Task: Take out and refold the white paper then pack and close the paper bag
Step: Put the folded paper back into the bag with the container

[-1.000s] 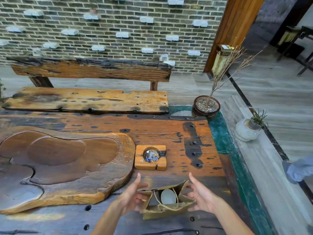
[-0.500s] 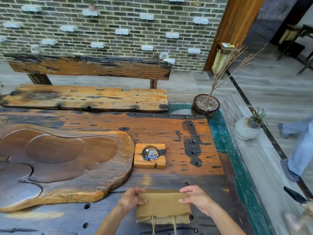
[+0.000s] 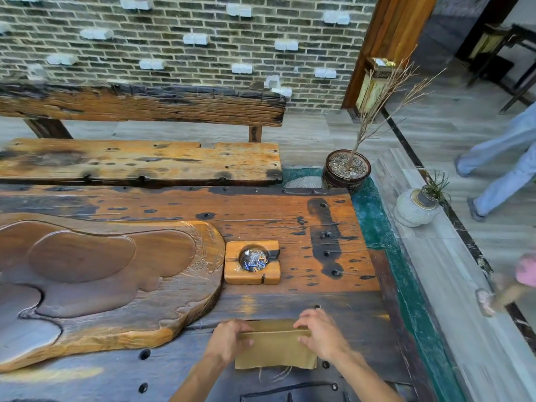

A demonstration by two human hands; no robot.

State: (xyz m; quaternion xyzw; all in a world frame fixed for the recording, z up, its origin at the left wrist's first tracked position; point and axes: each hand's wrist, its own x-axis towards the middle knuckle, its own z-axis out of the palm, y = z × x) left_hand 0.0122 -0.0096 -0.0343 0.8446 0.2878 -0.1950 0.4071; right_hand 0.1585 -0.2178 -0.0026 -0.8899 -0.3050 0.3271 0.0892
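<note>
Your left hand (image 3: 229, 338) and right hand (image 3: 319, 332) each pinched the folded top edge of the paper bag (image 3: 275, 351), which lay flat on the table (image 3: 290, 221) near you.

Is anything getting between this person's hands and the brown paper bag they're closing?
Nothing visible does. The left hand and right hand both rest directly on the paper bag, at the fold along its far edge. The wooden ashtray sits apart, farther up the table.
</note>
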